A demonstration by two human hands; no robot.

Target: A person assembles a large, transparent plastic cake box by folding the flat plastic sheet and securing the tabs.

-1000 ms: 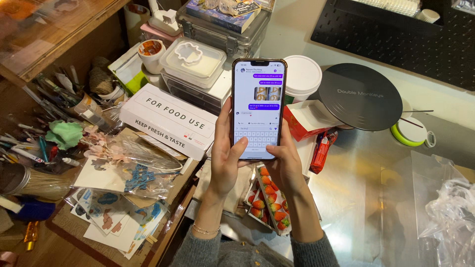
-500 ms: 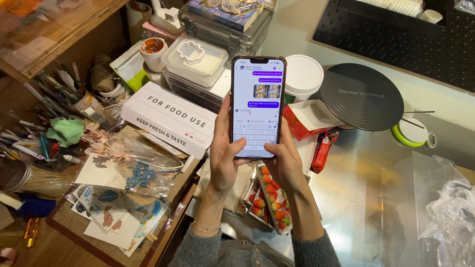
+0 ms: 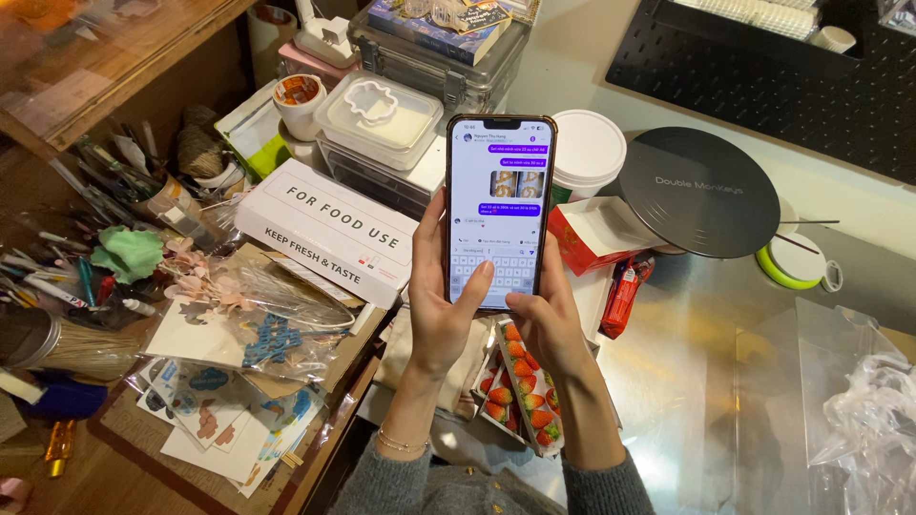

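I hold a smartphone (image 3: 501, 205) upright in both hands above the table, its lit screen showing a chat with purple bubbles and a keyboard. My left hand (image 3: 441, 315) wraps the phone's left edge, its thumb resting on the keyboard area. My right hand (image 3: 551, 319) supports the lower right corner from beneath, thumb at the bottom edge. Directly under my hands lies a box with a strawberry pattern (image 3: 520, 386).
A long white box (image 3: 329, 229) lies to the left, beside cluttered pens, brushes and paper cutouts (image 3: 219, 420). Behind the phone stand stacked plastic containers (image 3: 377, 119) and a white tub (image 3: 589, 148). A black round turntable (image 3: 701, 191), red carton (image 3: 596, 234) and crumpled plastic (image 3: 873, 410) lie right.
The phone and both hands stay almost in place. My left thumb has shifted slightly over the keyboard.
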